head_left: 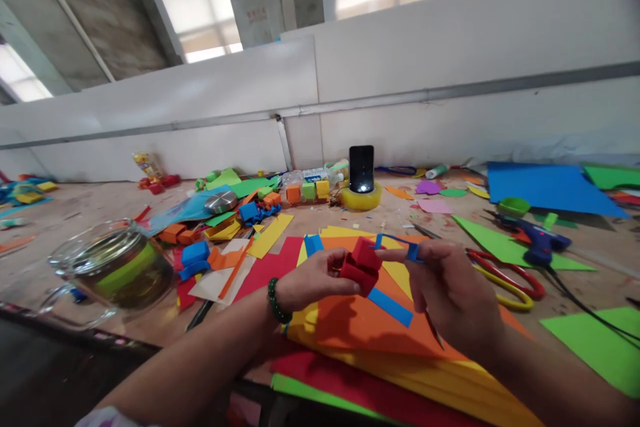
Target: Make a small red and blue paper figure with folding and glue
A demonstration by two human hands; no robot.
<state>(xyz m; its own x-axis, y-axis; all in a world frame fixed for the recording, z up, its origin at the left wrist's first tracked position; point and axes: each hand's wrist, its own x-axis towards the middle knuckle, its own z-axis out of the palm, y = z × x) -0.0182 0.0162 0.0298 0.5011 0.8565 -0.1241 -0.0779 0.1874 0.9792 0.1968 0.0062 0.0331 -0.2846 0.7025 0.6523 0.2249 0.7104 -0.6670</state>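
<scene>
Near the middle, my left hand (317,278), with a dark green bead bracelet at its wrist, grips a folded red paper piece (359,268) between thumb and fingers. My right hand (450,287) pinches a bent blue paper strip (413,251), whose left end reaches the top of the red piece. A thin pointed tool (434,331) hangs below the right palm. Beneath both hands lie stacked orange sheets (350,323) and yellow sheets, with a flat blue strip (391,307) on top.
A glass mug of liquid (117,270) stands at left. Scissors (510,280) and a blue glue gun (545,243) lie at right. Behind, a phone (361,167) rests upright on a yellow tape roll (361,198). Folded blue pieces (195,257) and paper scraps lie around.
</scene>
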